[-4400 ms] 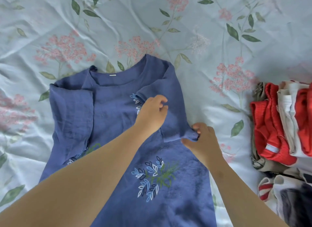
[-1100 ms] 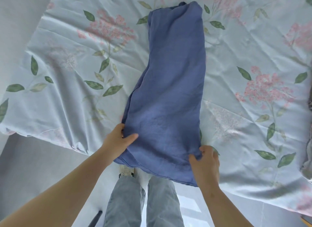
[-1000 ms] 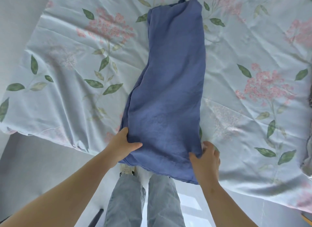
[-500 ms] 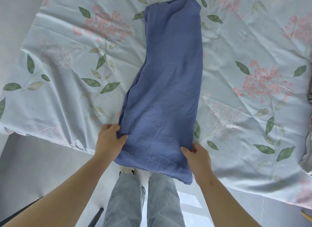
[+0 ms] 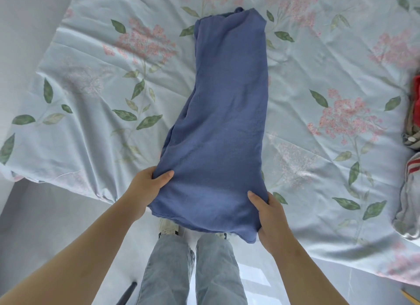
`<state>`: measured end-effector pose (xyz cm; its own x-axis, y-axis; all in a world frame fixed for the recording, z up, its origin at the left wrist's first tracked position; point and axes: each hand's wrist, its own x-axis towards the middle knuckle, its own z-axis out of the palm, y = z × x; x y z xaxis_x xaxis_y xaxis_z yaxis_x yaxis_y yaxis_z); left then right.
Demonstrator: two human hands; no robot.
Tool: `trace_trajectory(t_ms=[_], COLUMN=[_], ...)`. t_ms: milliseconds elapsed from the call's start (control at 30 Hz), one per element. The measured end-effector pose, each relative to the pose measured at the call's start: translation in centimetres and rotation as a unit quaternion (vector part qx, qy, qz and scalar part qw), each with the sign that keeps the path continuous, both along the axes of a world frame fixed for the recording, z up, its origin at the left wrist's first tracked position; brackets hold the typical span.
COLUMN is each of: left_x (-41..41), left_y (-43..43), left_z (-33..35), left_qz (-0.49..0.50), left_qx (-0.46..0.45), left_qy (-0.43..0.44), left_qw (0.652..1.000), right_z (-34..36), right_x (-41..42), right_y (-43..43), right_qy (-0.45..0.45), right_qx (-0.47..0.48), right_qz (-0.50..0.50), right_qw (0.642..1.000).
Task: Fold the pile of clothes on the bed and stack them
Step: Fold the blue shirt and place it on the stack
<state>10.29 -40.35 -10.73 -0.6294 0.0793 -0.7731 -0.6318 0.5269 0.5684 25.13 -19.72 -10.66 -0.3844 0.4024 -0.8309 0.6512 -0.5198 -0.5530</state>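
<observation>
The dress point(image 5: 222, 123), folded into a long strip, lies lengthwise on the bed point(image 5: 91, 77), its hem overhanging the near edge. The left hand point(image 5: 145, 186) and right hand point(image 5: 270, 216) each grip a hem corner. The hem is best carried level toward the far end, with the edges aligned.

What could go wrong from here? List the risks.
The near end of the blue garment overhangs the bed, held only by the left hand and right hand; a slipped grip might drop it toward the floor.
Its edges look uneven, so folding it up now may give a skewed bundle.
</observation>
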Motion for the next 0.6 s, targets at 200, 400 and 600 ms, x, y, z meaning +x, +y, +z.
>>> trace_trajectory(t_ms=[200,400,600], left_x=[1.6,4.9,5.9], left_y=[0.8,0.5,-1.3], left_z=[4.9,8.6,10.3], left_qz=[0.028,0.017,0.024], left_qx=[0.055,0.037,0.037], left_qy=[0.035,0.014,-0.059], left_qw=[0.997,0.999,0.997], right_z=[5.0,9.3,10.3], right_x=[1.8,5.5,6.7], right_y=[0.6,0.4,-0.8], right_qy=[0.01,-0.028,-0.056], right_qx=[0.038,0.031,0.0], right_qz=[-0.013,0.108,0.067], right_qw=[0.999,0.993,0.996])
